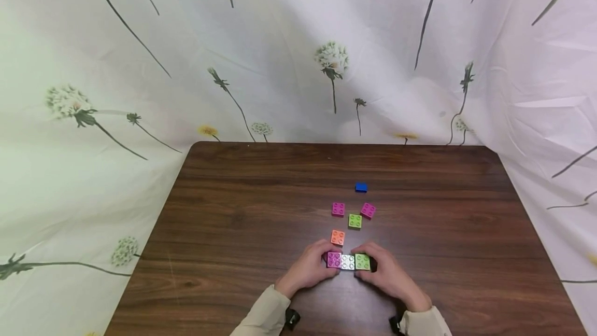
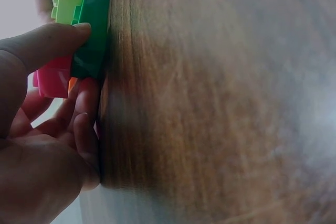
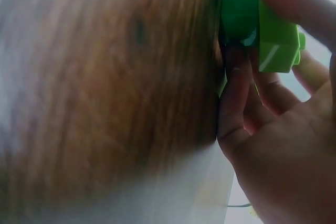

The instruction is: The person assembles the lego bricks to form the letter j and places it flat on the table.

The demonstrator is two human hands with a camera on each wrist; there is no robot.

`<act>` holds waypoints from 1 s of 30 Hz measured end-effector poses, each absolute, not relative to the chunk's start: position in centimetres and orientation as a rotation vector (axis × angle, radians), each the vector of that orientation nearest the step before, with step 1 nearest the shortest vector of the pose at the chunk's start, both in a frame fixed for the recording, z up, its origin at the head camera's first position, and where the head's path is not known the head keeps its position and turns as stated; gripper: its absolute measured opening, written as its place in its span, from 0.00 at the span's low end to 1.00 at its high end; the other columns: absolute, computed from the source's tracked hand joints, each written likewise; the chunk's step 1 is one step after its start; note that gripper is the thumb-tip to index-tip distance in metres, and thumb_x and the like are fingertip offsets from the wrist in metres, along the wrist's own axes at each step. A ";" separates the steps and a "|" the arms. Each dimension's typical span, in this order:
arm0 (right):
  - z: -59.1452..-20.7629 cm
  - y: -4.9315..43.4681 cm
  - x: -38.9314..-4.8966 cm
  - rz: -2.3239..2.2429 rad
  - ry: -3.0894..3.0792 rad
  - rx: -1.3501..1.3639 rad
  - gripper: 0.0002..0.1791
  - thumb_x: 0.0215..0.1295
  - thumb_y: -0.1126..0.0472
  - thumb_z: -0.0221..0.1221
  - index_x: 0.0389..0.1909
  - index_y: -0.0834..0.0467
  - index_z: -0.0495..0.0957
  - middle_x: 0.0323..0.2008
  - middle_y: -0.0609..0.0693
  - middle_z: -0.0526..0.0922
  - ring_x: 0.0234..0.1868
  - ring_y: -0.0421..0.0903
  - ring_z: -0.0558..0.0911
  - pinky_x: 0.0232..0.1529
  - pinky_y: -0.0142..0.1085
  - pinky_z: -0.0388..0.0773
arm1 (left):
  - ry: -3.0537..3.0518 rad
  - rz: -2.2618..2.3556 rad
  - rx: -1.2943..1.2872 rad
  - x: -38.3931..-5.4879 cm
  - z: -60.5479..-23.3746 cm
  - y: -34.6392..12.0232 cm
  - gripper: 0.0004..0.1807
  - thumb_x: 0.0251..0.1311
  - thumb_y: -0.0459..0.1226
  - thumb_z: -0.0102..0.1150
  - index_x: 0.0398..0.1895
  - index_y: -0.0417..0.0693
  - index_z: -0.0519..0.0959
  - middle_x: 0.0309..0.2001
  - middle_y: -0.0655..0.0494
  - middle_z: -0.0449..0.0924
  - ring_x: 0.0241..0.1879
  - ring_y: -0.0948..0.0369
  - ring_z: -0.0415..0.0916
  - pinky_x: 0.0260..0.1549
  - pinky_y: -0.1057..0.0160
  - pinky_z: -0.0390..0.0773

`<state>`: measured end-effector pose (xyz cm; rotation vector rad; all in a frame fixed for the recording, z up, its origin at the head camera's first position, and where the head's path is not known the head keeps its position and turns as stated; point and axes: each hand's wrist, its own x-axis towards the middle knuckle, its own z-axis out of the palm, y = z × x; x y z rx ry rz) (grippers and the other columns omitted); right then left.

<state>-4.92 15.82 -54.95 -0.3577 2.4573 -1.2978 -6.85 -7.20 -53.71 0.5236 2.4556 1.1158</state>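
Note:
A dark green toy building block (image 2: 93, 35) stands on the table, its studs shining whitish in the head view. Upon one end sits a magenta block (image 1: 333, 260); a lime green block (image 1: 362, 262) sits on the other, both jutting past it. My left hand (image 1: 308, 268) pinches the magenta end between thumb and fingers, with the thumb tip near the dark green block. On the lime end, my right hand (image 1: 391, 273) has its thumb in front and fingers behind. How firmly the studs are joined is hidden.
Just beyond the hands lies an orange block (image 1: 338, 237). Farther back are another lime green block (image 1: 355, 221), two magenta blocks (image 1: 338, 209) (image 1: 368, 210) and a blue block (image 1: 361, 187). Flower-print cloth (image 1: 280, 66) hangs around the brown wooden table (image 1: 233, 211).

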 end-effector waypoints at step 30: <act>-54.9 17.7 -11.0 -1.382 2.843 -0.123 0.26 0.53 0.67 0.67 0.54 0.66 0.74 0.46 0.61 0.78 0.44 0.53 0.75 0.46 0.45 0.73 | 2.459 1.097 0.497 -6.7 -53.7 -7.2 0.19 0.50 0.38 0.71 0.48 0.51 0.81 0.41 0.64 0.75 0.39 0.70 0.69 0.42 0.70 0.71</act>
